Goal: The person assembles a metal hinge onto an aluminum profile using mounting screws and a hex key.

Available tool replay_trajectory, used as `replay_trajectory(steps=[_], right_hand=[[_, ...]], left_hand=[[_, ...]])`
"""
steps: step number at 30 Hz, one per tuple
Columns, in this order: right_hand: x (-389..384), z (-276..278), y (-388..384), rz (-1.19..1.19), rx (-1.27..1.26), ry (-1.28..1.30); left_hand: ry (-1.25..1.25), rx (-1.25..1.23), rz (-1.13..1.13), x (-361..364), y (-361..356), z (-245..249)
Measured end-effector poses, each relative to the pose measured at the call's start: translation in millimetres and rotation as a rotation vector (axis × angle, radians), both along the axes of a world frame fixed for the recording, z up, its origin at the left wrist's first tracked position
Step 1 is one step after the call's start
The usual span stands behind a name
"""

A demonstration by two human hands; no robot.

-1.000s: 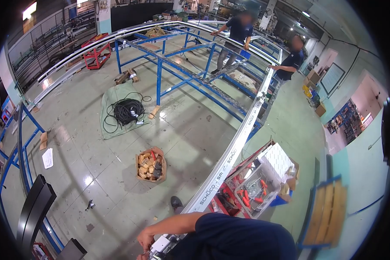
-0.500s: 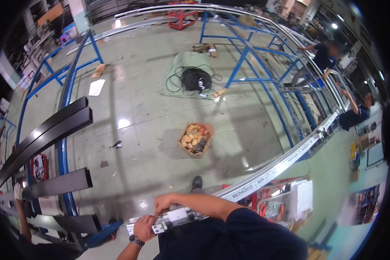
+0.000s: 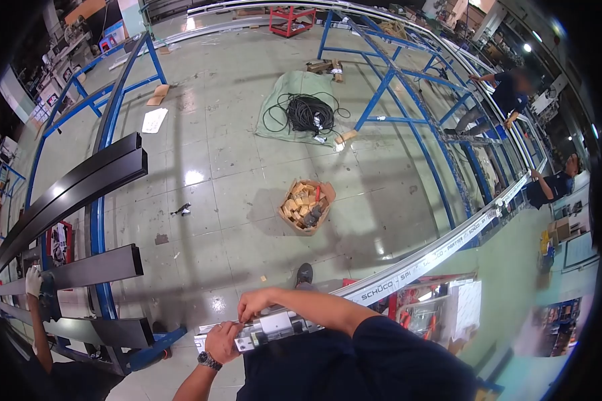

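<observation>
One long silver profile [image 3: 421, 264]. At its near end, two bare hands: left hand [image 3: 222, 341], right hand [image 3: 253, 304]. Toward its far end, two people: nearer co-worker [image 3: 548, 184], farther co-worker [image 3: 512, 93]. Beyond it, one box of wood blocks [image 3: 306, 206], one cable coil [image 3: 308, 113].

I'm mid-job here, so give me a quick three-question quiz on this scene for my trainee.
1. Multiple choice: what do the left hand and right hand touch?
A) the near end of the long aluminium profile
B) the cable coil
C) the red cart
2. True or false: the cardboard box of wood blocks lies on the floor, apart from the profile.
3. Fill in: the wristwatch is on the ___ wrist.

Key: 1 A; 2 true; 3 left.
</observation>
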State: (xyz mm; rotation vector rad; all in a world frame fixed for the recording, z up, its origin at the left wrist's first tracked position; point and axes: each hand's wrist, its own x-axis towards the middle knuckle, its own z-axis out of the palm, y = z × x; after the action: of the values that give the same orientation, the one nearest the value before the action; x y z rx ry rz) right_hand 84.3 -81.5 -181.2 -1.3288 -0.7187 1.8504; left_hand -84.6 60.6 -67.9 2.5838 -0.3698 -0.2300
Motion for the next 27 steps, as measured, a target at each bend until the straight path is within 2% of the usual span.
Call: replay_trajectory(steps=[5,8,14,20,27], right_hand=[[-0.5,0.0,1.3,-0.022,0.058,0.085],[-2.7,0.2,4.0,-0.018,-0.029,-0.014],[-1.8,-6.1,-0.1,-0.06,-0.035,0.068],[0.2,-8.9,2.8,0.001,-0.079,-0.02],[1.8,2.6,-2.2,-0.038,-0.031,0.088]], left_hand=[[-0.016,-0.029,0.009,-0.6,-0.4,-3.8],[-0.006,-0.02,0.012,-0.9,-0.2,-3.7],[-0.068,-0.038,0.007,1.3,-2.1,-2.3],[-0.003,-0.016,0.025,-0.5,-3.0,-0.4],[-0.022,-0.028,0.013,-0.3,-1.3,-2.2]])
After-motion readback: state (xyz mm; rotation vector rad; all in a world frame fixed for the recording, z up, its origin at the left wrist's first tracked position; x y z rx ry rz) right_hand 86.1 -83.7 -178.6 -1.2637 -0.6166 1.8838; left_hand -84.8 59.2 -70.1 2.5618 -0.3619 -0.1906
